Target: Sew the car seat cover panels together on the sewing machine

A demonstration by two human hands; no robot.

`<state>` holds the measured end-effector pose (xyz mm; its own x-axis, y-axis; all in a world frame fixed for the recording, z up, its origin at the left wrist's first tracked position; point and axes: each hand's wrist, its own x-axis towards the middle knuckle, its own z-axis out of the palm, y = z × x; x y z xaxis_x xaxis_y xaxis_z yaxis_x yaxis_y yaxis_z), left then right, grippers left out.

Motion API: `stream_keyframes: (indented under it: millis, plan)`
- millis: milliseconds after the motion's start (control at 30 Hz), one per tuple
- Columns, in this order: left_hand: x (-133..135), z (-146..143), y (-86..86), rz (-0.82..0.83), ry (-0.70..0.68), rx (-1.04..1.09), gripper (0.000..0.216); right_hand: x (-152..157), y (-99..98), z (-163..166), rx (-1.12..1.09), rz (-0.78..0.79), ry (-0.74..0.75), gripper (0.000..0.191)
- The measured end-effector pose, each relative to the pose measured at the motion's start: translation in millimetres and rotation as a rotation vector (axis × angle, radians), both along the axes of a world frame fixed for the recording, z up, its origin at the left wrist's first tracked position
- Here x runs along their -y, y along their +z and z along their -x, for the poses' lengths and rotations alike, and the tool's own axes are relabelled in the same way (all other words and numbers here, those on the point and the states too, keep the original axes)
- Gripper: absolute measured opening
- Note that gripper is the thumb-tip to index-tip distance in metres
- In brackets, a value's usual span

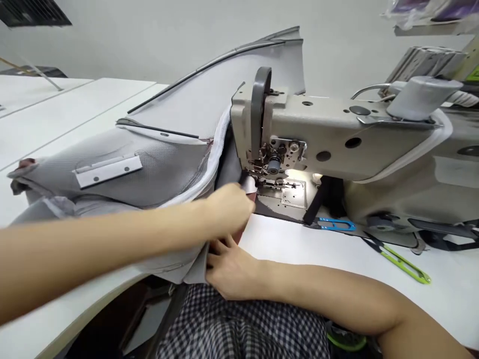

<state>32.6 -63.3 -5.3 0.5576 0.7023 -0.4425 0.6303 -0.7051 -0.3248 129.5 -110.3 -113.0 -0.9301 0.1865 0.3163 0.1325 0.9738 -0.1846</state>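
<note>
A large grey mesh fabric cover point(160, 164) with white edging and dark piping drapes over the table, left of the sewing machine point(310, 134). My left hand point(230, 209), slightly blurred, is closed at the cover's edge just in front of the needle area. Its fingertips are hidden. A reddish-brown strip point(239, 234) shows below that hand. Nearer my lap, my right hand point(235, 269) has its fingers curled over the cover's near edge by the strip, the thumb out of sight. A white strip with dark holes point(108, 170) lies on the cover.
Blue-handled thread snips point(337, 224) and green-handled snips point(406, 264) lie on the white table point(284, 244), right of my hands. Black fabric point(331, 197) sits under the machine arm. A white thread cone point(422, 97) stands on the machine; a wall rises behind.
</note>
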Motion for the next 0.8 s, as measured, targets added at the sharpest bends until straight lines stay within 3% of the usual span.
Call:
stream_keyframes:
  millis: [33,100,167,233,367,500,600,667,800]
  plan:
    - [-8,2,7.1,0.037,0.026,-0.171,0.01,0,-0.9,-2,0.011,0.018,0.027,0.022]
    - [-19,12,17.6,0.063,0.131,-0.458,0.009,0,-2.7,-4,0.045,0.069,0.039,0.037]
    - [-23,25,20.0,0.012,0.242,-0.52,0.004,-1,-4.6,-3,0.086,0.112,0.037,0.048]
    - [-23,33,14.1,-0.048,0.26,-0.456,0.015,0,-6.2,-2,0.101,0.121,0.032,0.048]
    - [-29,43,2.3,-0.177,0.134,-0.287,0.034,-7,-4.1,-3,0.034,0.09,-0.017,0.039]
    - [-42,49,18.3,-0.176,-0.088,-0.122,0.026,-27,0.7,-5,0.003,0.087,-0.305,0.071]
    - [-40,36,23.6,-0.04,-0.194,-0.017,0.027,-36,-2.0,-8,0.133,0.072,-0.424,0.058]
    - [-33,24,12.7,0.048,-0.175,0.037,0.032,-37,-6.5,-12,0.162,0.022,-0.397,0.047]
    - [-27,18,-21.8,0.104,0.097,0.101,0.04,-37,-15.8,-23,0.058,-0.084,-0.337,0.04]
